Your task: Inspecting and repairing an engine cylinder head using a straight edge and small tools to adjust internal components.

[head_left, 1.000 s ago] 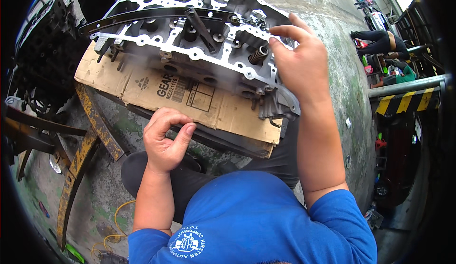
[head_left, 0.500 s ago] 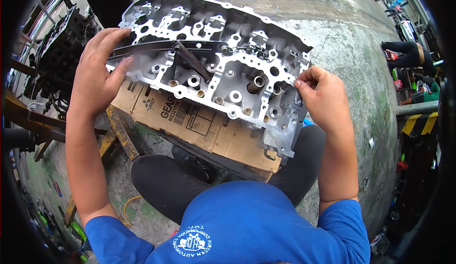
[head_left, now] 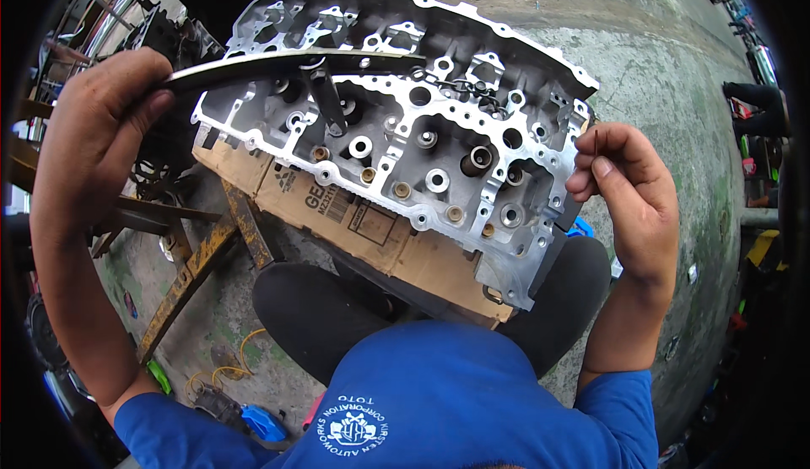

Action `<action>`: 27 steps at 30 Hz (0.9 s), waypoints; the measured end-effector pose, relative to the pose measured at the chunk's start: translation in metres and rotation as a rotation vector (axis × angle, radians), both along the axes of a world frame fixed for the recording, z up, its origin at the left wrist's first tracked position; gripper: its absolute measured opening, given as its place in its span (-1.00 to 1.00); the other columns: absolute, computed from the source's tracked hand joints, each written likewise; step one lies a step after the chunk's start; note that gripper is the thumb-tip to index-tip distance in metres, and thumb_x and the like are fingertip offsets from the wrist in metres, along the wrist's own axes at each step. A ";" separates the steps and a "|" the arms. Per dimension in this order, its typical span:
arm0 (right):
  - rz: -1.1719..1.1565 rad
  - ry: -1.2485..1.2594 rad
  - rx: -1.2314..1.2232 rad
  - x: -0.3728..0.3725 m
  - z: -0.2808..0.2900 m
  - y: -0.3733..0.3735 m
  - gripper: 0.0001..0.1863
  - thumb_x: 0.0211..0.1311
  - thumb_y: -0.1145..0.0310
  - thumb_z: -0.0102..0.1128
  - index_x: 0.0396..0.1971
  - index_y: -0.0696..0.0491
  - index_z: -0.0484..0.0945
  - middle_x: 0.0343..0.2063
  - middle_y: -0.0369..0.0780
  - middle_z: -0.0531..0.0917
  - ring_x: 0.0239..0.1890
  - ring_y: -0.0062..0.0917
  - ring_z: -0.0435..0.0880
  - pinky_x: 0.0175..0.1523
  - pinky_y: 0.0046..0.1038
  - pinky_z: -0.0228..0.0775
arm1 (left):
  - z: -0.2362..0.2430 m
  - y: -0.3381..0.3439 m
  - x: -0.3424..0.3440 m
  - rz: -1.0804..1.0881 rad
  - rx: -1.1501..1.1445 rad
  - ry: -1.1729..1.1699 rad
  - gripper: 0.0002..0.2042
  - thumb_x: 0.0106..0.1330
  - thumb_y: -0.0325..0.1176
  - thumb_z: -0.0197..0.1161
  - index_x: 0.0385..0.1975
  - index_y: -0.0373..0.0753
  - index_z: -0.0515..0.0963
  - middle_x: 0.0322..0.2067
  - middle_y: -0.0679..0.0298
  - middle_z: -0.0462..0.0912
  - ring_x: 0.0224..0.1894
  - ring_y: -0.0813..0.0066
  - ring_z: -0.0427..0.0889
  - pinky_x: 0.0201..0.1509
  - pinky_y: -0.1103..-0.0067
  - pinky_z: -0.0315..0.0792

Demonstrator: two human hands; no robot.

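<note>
A silver aluminium cylinder head (head_left: pixel 451 116) lies before me, tilted. My left hand (head_left: pixel 105 123) is closed on the left end of a valve spring compressor lever (head_left: pixel 253 66), a long dark flat bar. From the bar a short leg (head_left: pixel 324 102) hangs down onto the cylinder head. A chain (head_left: pixel 468 88) lies by the bar's right end, across the casting. One valve spring (head_left: pixel 477 159) stands in a bore right of the middle. Beside the casting's right end my right hand (head_left: pixel 633 186) has its fingers pinched together, with a thin dark thing at the tips too small to name.
Flattened brown cardboard (head_left: pixel 380 234) lies under the cylinder head, over my crossed legs. A worn yellow metal stand (head_left: pixel 190 283) is at the left. A yellow cord (head_left: pixel 246 359) and a blue object (head_left: pixel 263 423) lie on the floor. Another person (head_left: pixel 747 102) is at the far right.
My left hand has moved to the lever's end and gripped it, and the leg hangs more upright. My right hand has come away from the casting's right edge. The whole view has shifted.
</note>
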State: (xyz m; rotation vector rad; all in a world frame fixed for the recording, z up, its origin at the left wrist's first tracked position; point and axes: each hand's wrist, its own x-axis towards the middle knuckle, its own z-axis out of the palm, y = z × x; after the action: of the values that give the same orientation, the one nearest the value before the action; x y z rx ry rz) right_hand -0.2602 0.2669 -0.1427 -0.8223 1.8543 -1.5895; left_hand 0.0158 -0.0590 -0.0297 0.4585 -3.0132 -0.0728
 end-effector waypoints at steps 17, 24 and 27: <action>0.194 0.697 -0.103 0.031 -0.034 -0.098 -0.75 0.17 0.25 0.46 -0.30 0.14 0.75 -0.39 -0.05 0.77 -0.29 -0.18 0.77 -0.15 -0.30 0.58 | 0.020 0.085 -0.034 -0.053 -0.011 0.009 -0.90 0.42 -0.58 0.08 -0.15 -0.33 0.52 -0.39 0.06 0.60 -0.28 0.11 0.60 -0.14 0.32 0.42; 0.230 0.741 -0.084 0.023 -0.047 -0.088 -0.79 0.19 0.37 0.47 -0.25 0.15 0.70 -0.34 -0.07 0.74 -0.32 -0.19 0.75 -0.17 -0.31 0.58 | 0.031 0.103 -0.013 0.216 0.398 -0.286 -0.77 0.42 -0.63 -0.01 0.00 -0.34 0.50 -0.38 0.02 0.64 -0.31 0.18 0.70 -0.21 0.33 0.49; 0.239 0.770 -0.098 0.028 -0.045 -0.092 -0.79 0.20 0.36 0.46 -0.26 0.16 0.70 -0.34 -0.05 0.74 -0.29 -0.17 0.76 -0.14 -0.31 0.58 | 0.019 0.105 -0.001 0.193 0.235 -0.196 -0.83 0.46 -0.57 0.03 -0.07 -0.35 0.54 -0.41 0.02 0.66 -0.36 0.18 0.68 -0.28 0.35 0.43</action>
State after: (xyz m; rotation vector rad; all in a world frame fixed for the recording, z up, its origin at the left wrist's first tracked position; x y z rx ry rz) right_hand -0.2323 0.1747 -0.1877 -1.8169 2.0546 -1.3080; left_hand 0.0148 0.0464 -0.0108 0.8213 -3.1443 -0.3924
